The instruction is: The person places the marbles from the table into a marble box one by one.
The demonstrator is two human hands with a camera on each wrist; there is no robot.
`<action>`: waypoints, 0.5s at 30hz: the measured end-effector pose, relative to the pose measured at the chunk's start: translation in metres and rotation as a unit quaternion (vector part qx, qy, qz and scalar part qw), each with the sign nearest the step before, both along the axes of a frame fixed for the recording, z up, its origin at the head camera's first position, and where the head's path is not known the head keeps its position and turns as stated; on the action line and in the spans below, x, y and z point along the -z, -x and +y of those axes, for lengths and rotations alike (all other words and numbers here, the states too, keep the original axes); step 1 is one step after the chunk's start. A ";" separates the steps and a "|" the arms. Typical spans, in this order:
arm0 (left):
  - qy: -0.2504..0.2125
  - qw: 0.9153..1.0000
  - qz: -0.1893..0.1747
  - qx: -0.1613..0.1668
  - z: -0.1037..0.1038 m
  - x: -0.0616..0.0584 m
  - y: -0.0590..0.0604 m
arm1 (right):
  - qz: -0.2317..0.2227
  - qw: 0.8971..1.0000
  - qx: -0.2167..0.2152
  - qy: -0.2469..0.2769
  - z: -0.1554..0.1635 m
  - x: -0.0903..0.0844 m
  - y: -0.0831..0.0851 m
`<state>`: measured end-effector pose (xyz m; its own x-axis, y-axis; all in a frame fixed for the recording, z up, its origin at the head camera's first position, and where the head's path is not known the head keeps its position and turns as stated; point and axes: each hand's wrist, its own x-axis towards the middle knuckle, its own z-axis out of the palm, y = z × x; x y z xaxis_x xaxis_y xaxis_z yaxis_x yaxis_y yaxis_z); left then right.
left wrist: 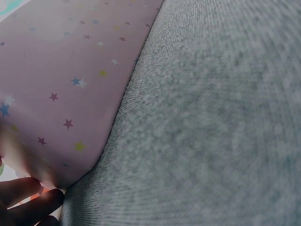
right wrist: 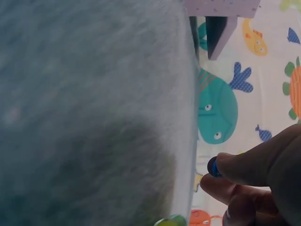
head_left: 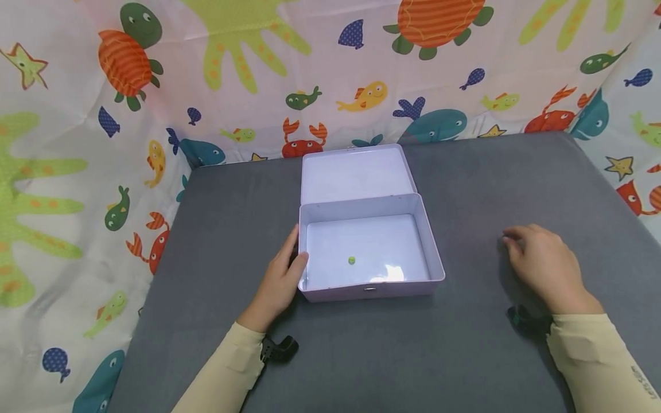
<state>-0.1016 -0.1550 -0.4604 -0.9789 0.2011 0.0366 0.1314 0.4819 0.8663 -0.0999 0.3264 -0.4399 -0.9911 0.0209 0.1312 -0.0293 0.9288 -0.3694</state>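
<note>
An opened pale lilac metal box (head_left: 372,289) lies on the grey table, lid folded back. Inside it, on the floor, sits a small green bead (head_left: 352,260). My left hand (head_left: 279,281) holds the box's left wall, thumb over the rim and fingers along the outside. In the left wrist view, fingers (left wrist: 35,207) touch a corner of the star-printed box (left wrist: 70,84). To the right of the box, my right hand (head_left: 549,264) is low over the table. Between its thumb and forefinger it pinches a small dark blue bead (right wrist: 214,166), clearest in the right wrist view.
A curtain (head_left: 330,69) printed with sea animals stands behind and beside the table (head_left: 465,355). The box's raised lid (head_left: 356,172) lies toward the back edge. A rounded green and yellow thing (right wrist: 171,221) shows at the bottom of the right wrist view.
</note>
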 end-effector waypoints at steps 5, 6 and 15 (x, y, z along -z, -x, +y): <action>0.006 1.000 -0.005 -0.002 -0.001 0.000 0.000 | -0.009 1.000 -0.011 -0.006 -0.006 -0.008 0.005; 0.006 1.000 -0.005 -0.002 -0.001 0.000 0.001 | -0.010 1.000 -0.013 -0.007 -0.008 -0.010 0.006; -0.002 1.000 -0.007 -0.001 -0.002 0.000 0.000 | -0.001 1.000 -0.025 -0.012 -0.024 -0.024 0.017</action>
